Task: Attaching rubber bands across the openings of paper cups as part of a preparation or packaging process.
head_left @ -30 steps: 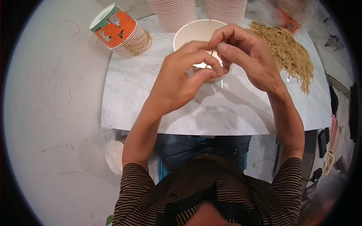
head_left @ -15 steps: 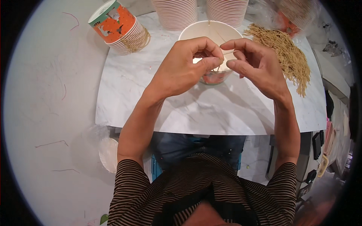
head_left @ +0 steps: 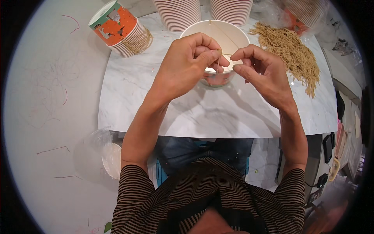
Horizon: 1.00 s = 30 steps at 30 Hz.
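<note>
A white-lined paper bucket [head_left: 218, 32] stands on the table between my hands, its patterned outer side [head_left: 216, 80] showing below them. A thin tan cord [head_left: 226, 33] comes over its far rim and slants across the opening toward my fingers. My left hand [head_left: 187, 64] is over the left of the bucket, thumb and forefinger pinched on the cord, with a short end hanging below. My right hand [head_left: 265, 74] is at the right of the bucket, thumb and forefinger apart close to the cord. Its other fingers are curled and partly hidden.
A heap of cut tan cords [head_left: 290, 58] lies at the right. Nested paper buckets [head_left: 177, 15] and a second stack [head_left: 230, 11] stand at the back. Orange-and-green buckets [head_left: 119, 27] with cord looped round them lean at the left. A plastic-wrapped stack [head_left: 304, 15] is at the far right.
My left hand has moved slightly up and left, pulling a little away from the right hand. More of the cord and the bucket's inside shows between them.
</note>
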Available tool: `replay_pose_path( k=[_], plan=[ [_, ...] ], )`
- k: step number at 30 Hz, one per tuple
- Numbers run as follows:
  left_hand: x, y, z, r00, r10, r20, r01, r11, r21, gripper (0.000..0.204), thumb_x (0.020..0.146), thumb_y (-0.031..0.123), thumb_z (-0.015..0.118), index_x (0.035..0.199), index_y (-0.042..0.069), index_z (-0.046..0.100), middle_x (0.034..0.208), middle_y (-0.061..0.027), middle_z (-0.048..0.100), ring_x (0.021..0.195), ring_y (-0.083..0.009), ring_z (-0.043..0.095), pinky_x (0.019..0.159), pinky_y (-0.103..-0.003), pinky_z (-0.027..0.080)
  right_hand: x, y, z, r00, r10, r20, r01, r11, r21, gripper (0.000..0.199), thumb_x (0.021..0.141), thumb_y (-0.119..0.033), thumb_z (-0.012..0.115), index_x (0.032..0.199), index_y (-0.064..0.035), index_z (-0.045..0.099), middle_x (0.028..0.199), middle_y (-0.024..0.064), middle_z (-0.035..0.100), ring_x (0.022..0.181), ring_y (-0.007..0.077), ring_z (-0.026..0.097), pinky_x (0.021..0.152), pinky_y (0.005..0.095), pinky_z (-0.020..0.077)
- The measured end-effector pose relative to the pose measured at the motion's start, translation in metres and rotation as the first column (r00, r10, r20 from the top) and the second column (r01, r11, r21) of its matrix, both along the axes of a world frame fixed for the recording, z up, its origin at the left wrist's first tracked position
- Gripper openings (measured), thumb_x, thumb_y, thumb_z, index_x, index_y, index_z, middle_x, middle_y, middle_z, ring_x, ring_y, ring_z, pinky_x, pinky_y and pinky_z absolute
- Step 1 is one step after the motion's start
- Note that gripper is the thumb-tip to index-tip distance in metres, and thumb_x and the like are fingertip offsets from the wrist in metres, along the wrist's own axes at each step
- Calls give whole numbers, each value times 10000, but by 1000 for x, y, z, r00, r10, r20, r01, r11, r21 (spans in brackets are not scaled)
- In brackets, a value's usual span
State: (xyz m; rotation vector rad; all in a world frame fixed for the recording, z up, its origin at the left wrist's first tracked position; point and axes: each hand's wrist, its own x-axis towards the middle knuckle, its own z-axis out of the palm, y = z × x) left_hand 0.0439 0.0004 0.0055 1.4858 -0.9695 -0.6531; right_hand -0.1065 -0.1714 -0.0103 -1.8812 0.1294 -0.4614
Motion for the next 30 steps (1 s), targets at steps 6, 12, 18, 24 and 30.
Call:
replay_pose_path(
  k=[6, 12, 18, 24, 30],
  plan=[
    [-7, -1, 2, 998, -4, -57, 4, 1000, -6, 103, 1035, 34, 586, 1078, -54, 615, 1001, -162, 766, 874, -164, 745, 816, -309, 622, -1, 4, -4, 1000, -20, 19, 20, 1000, 19, 216, 945, -81, 737, 1135, 15, 702, 758, -79, 505, 691, 10, 441, 603, 203, 360],
    [-16, 8, 6, 999, -39, 33, 39, 999, 18, 74, 1002, 4, 615, 1019, -64, 640, 982, -119, 755, 914, -143, 729, 848, -291, 602, -5, 9, -2, 1000, -3, 19, 3, 1000, 20, 250, 1005, -121, 685, 1203, 32, 684, 817, -23, 637, 735, 45, 537, 638, 211, 418],
    [-27, 18, 4, 975, -20, 223, 12, 999, 38, 65, 984, -3, 649, 1022, -54, 656, 975, -81, 745, 934, -148, 694, 889, -292, 556, -5, 4, 2, 998, 3, -57, -6, 999, -51, 249, 1052, -177, 628, 1101, 49, 717, 887, 35, 731, 786, 76, 610, 695, 246, 485],
    [-35, 20, -6, 876, 41, 480, -23, 999, -43, 51, 951, -35, 668, 994, -8, 665, 972, -82, 753, 909, -185, 709, 855, -299, 558, -7, 6, 4, 992, -21, -128, 21, 1000, -2, 255, 1022, -189, 660, 1059, 53, 732, 834, 33, 728, 762, 56, 599, 676, 243, 475],
    [-45, 15, -16, 690, 131, 712, -39, 989, -145, 182, 834, -108, 719, 954, 13, 657, 940, -92, 720, 859, -284, 691, 771, -339, 559, -9, 7, 18, 977, -43, -210, 41, 999, -16, 265, 965, -199, 715, 981, 59, 774, 766, 30, 715, 695, 55, 593, 619, 240, 467]
  ],
)
